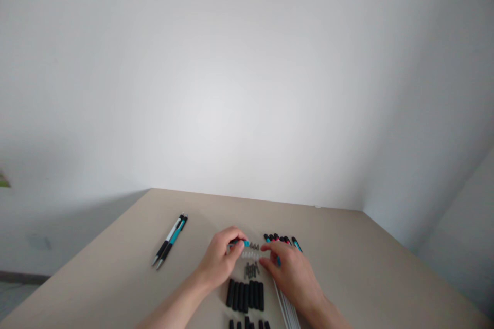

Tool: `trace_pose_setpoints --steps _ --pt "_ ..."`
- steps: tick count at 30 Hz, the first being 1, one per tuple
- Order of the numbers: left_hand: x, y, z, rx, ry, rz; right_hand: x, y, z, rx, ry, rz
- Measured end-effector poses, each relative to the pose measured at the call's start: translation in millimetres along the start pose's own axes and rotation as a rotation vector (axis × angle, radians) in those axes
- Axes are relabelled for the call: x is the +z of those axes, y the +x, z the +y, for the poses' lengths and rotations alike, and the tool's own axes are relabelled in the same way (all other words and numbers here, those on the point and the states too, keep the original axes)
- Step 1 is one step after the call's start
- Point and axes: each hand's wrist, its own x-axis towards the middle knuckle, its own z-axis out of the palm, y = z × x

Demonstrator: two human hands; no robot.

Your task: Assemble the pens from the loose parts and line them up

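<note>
My left hand (219,262) is closed in a pinch on a small blue-tipped pen part (242,242) above the beige table (116,277). My right hand (290,273) lies beside it, fingers curled and resting over a row of small clear parts (251,255); whether it grips one is hidden. Just below the hands lie small dark springs (251,269) and a row of black grip sleeves (245,295). White pen tubes (286,311) run under my right wrist. Coloured pen caps (282,239) sit behind my right hand.
Two finished pens (170,248), black with white and teal, lie side by side at the left of the table. More black parts (249,324) show at the bottom edge. A plain white wall stands behind the table.
</note>
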Motion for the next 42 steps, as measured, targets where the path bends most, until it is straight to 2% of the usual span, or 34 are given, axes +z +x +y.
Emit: trace_pose_setpoints --steps 4,7,10,14,19,25,38,42 --pt "1.2 0 0 0.004 0.013 -0.022 3 2 0 -0.037 -0.029 -0.008" --pt "2.1 0 1 -0.008 0.012 -0.033 3 2 0 -0.067 -0.018 0.049" --pt "2.9 0 4 -0.032 0.007 -0.028 4 1 -1 -0.109 0.058 0.114" --pt "3.6 0 8 -0.04 -0.018 -0.039 6 -2 -3 -0.197 0.172 0.093" --pt "4.4 0 9 -0.018 -0.004 -0.06 7 -3 -4 -0.29 0.208 0.138" --pt "2.8 1 11 -0.001 -0.001 -0.063 6 -1 -1 -0.308 0.224 0.179" --pt "1.6 0 17 -0.008 -0.03 -0.079 2 -5 -9 -0.322 0.238 0.142" --pt "2.3 -1 13 0.007 -0.043 -0.087 1 -5 -9 -0.31 0.231 0.138"
